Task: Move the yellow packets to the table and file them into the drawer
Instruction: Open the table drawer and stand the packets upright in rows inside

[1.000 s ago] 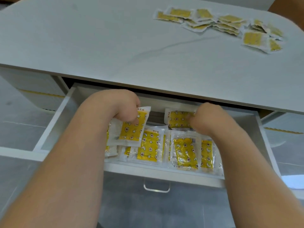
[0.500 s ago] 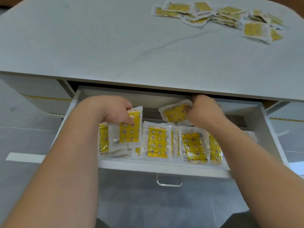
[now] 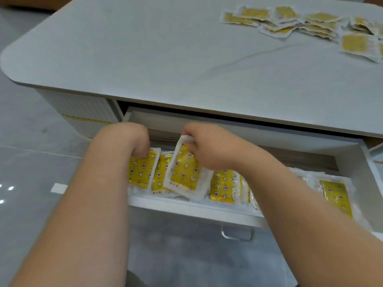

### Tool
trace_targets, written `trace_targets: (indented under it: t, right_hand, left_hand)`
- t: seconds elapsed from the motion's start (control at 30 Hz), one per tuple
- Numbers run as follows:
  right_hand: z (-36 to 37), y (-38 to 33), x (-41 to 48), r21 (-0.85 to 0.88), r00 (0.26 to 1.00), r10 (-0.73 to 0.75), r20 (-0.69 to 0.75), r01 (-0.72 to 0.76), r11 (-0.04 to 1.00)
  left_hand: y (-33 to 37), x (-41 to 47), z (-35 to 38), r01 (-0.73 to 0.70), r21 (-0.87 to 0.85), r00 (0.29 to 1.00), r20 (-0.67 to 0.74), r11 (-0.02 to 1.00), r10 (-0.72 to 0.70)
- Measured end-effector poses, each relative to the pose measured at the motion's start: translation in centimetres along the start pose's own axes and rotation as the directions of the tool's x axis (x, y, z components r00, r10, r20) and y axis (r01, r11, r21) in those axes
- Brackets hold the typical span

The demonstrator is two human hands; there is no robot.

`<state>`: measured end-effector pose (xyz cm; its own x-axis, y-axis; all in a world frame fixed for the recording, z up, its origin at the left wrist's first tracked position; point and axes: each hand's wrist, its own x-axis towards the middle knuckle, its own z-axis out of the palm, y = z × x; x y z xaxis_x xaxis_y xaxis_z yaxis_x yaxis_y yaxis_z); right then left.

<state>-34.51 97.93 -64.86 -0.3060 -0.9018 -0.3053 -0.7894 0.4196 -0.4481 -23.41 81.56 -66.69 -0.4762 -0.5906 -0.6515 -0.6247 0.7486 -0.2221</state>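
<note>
On my feed the right grip (image 3: 209, 148) is closed on a packet (image 3: 183, 172), thumb and fingers pinching its top white edge. That packet is lifted and tilted, its lower corner resting on the row below. The left grip (image 3: 134, 139) is curled down over the top edge of the end packet (image 3: 142, 171) at the left of the row. Its fingertips are hidden from me, but the knuckles are bent and it seems to hold that edge. Both grips sit inside the open drawer (image 3: 186, 206), close to each other, with one more packet showing between the two they hold. The rest of the row (image 3: 222, 188) runs rightward along the drawer front, yellow faces with small star and moon prints, leaning and overlapping. My right forearm covers part of it. A further packet (image 3: 336, 193) lies near the drawer's right wall. A metal handle (image 3: 237, 235) hangs under the drawer front. Above the drawer is the pale grey surface (image 3: 145, 59), with a loose pile (image 3: 290, 23) of the same yellow packets at its far right, well apart from the grips. Grey floor (image 3: 31, 162) tiles show to the left.
</note>
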Motion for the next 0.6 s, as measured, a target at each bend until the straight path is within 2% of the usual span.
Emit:
trace_targets:
  t: [0.13,0.3,0.43,0.6]
  right_hand:
    - [3.0,-0.6,2.5,-0.002,0.99,-0.017,0.137,0.017,1.0]
    - [5.7,-0.3,3.4,-0.121,0.999,-0.015,0.04,0.019,0.992]
    - [5.5,-0.2,3.2,-0.104,0.995,-0.019,0.101,0.029,0.994]
    - [5.0,-0.1,2.9,-0.161,1.0,0.018,-0.01,-0.019,0.987]
  left_hand:
    - [0.0,0.5,0.4,-0.007,-0.037,0.999,-0.048,0.999,0.005]
    - [0.6,1.2,0.7,-0.057,-0.067,0.997,-0.046,0.996,0.054]
    - [0.4,2.0,1.1,-0.036,-0.063,0.999,-0.032,0.997,0.034]
    - [0.8,2.0,1.2,0.007,-0.058,0.993,-0.121,0.998,-0.014]
